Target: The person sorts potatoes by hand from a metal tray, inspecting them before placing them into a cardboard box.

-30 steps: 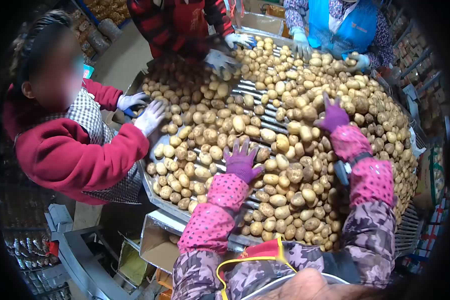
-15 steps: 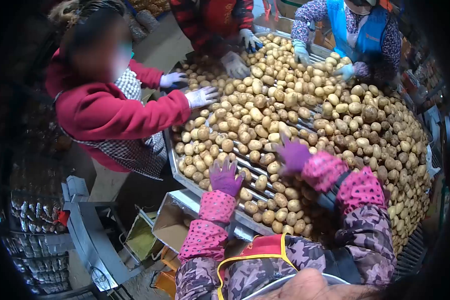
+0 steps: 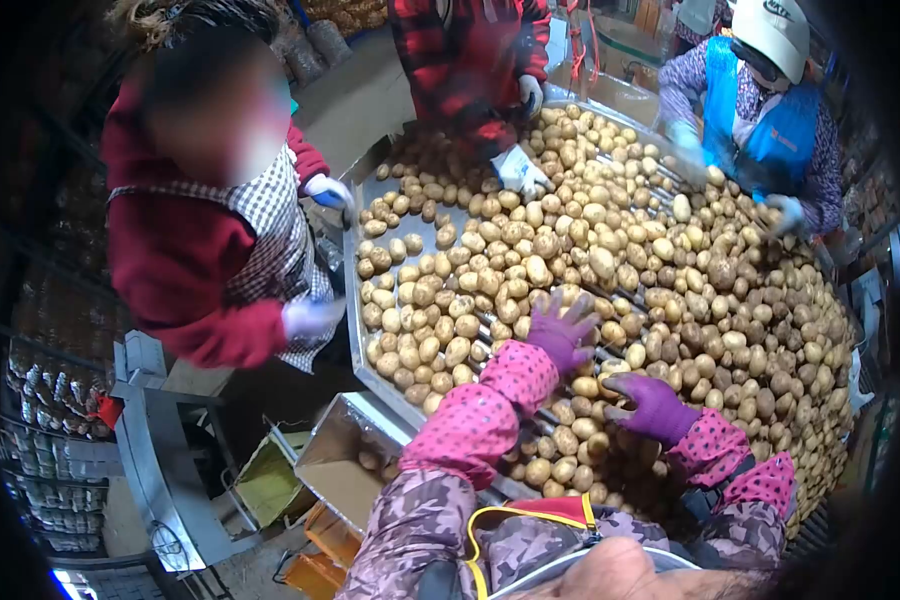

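Many yellow-brown potatoes point(image 3: 600, 262) cover a metal table point(image 3: 356, 300) with slatted bars. My left hand point(image 3: 562, 330), in a purple glove, lies spread on the potatoes near the middle, fingers apart and gripping nothing. To its right, my right hand point(image 3: 653, 408), in a purple glove, is just above the potatoes, its thumb and fingers apart with no potato between them. Both forearms wear pink dotted sleeve covers.
Co-workers in gloves stand round the table: one in a red top point(image 3: 185, 260) at left, one in red plaid point(image 3: 450, 60) behind, one in a blue vest point(image 3: 770, 130) at back right. A box point(image 3: 345, 470) and a metal frame point(image 3: 175, 480) are at lower left.
My left hand has moved forward and right over the potatoes; my right hand is lower and nearer me. The left co-worker's hands have drawn back off the potatoes, and the view has shifted.
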The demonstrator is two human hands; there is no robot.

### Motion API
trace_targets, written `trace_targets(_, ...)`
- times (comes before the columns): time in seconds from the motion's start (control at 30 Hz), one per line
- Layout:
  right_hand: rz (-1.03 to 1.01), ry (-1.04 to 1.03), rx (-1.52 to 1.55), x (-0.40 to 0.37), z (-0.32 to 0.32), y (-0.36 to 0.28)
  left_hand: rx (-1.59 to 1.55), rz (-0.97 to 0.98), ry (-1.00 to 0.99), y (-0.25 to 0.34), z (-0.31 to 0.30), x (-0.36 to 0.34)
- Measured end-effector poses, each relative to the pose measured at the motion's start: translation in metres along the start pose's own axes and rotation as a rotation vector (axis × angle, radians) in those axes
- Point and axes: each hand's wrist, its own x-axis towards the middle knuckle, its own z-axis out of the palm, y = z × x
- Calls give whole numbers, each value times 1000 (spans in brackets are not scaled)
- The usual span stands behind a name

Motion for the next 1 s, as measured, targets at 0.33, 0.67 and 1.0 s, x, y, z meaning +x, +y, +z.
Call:
trace_targets(0.33,144,299,-339,177,-69,96,40,-490,-65,-119,-17,23)
trace_targets(0.67,22,53,-293,188,16,22,204,-516,14,-112,18,-48)
trace_targets(1.0,-370,-277,18,100,77,-10,48,-296,196,-36,44,-189)
